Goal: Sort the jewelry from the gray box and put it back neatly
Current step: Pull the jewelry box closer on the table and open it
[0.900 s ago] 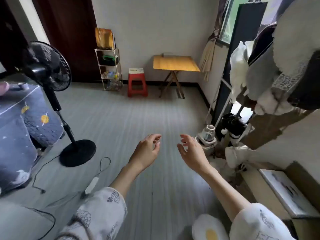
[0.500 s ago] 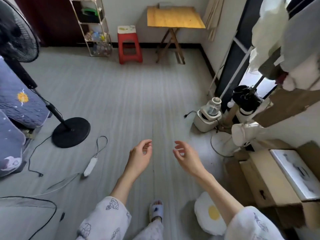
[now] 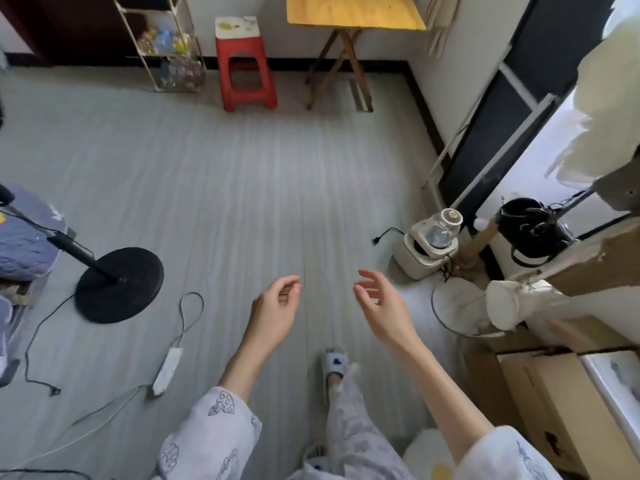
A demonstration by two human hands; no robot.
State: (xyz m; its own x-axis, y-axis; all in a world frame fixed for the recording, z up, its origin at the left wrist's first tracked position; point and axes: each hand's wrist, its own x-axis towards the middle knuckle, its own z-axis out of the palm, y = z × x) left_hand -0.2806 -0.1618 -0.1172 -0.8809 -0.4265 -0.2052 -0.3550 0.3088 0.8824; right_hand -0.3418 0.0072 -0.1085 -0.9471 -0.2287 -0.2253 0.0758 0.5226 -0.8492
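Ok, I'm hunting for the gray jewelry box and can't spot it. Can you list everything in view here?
No gray box or jewelry shows.
stool: one, red, far wall
folding table: one, yellow top, right of the stool
wire shelf: one, white, left of the stool
fan base: one, black, floor left
power strip: one, white, floor left
kettle: one, white, floor right
bag: one, black, right
cardboard box: one, brown, lower right
slipper: one, gray, bottom centre
left hand: empty, open
right hand: empty, open
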